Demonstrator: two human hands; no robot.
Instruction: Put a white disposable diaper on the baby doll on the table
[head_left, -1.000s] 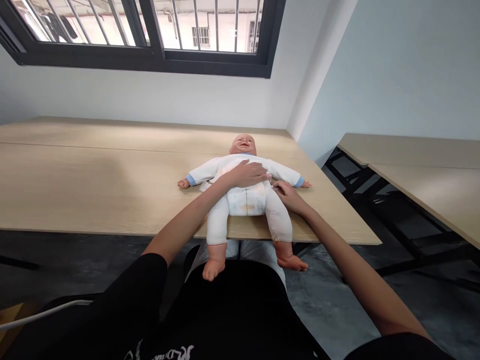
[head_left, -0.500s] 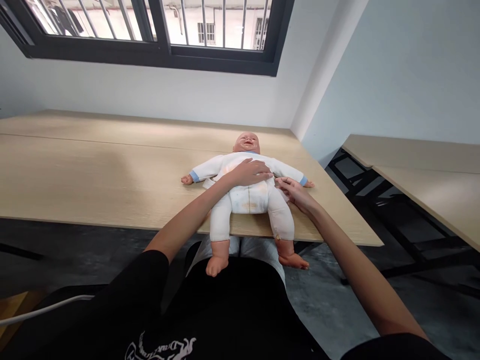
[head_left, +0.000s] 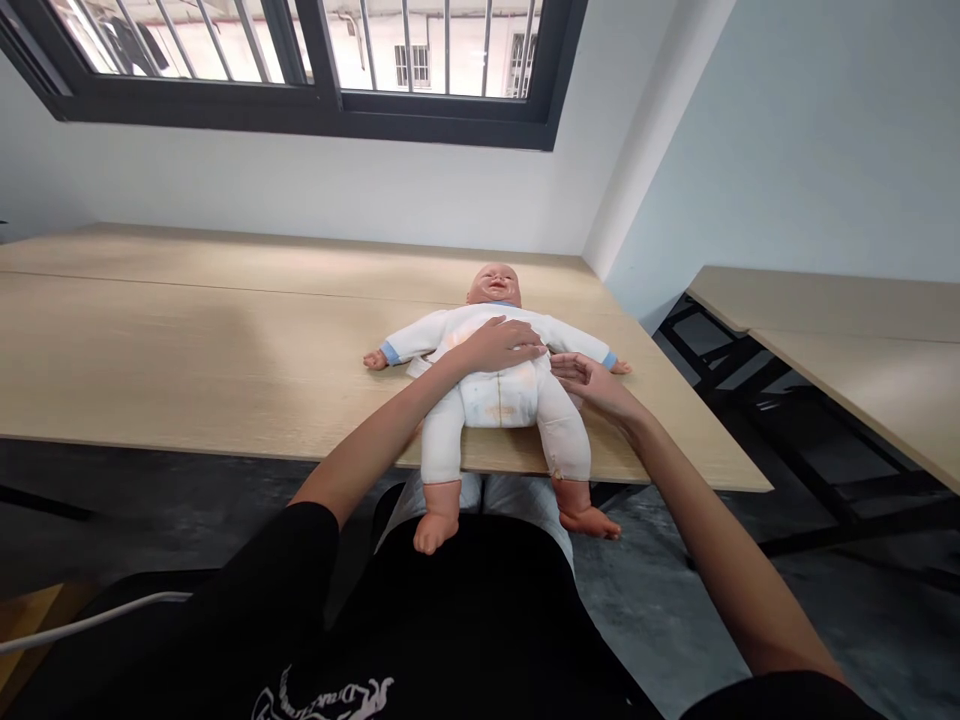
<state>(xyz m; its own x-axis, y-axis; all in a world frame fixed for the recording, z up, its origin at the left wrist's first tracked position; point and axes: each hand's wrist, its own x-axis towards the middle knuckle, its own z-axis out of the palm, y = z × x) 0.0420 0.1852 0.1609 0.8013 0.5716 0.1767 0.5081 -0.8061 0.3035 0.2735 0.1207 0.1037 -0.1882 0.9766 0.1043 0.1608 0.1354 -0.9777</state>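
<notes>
A baby doll (head_left: 498,398) in a white suit with blue cuffs lies on its back near the front edge of a light wooden table (head_left: 187,340), its legs hanging over the edge. My left hand (head_left: 501,344) rests flat on the doll's chest, fingers stretched out. At the doll's right hip, my right hand (head_left: 592,381) has its fingers apart, touching the suit's side. Neither hand grips anything I can make out.
A second wooden table (head_left: 840,340) on a black frame stands to the right, with a gap of dark floor between. A barred window runs along the white wall behind. My black-clad lap is under the doll's feet.
My right hand has loosened from a pinch at the doll's waist and now lies more spread. The left hand and the doll have stayed put.
</notes>
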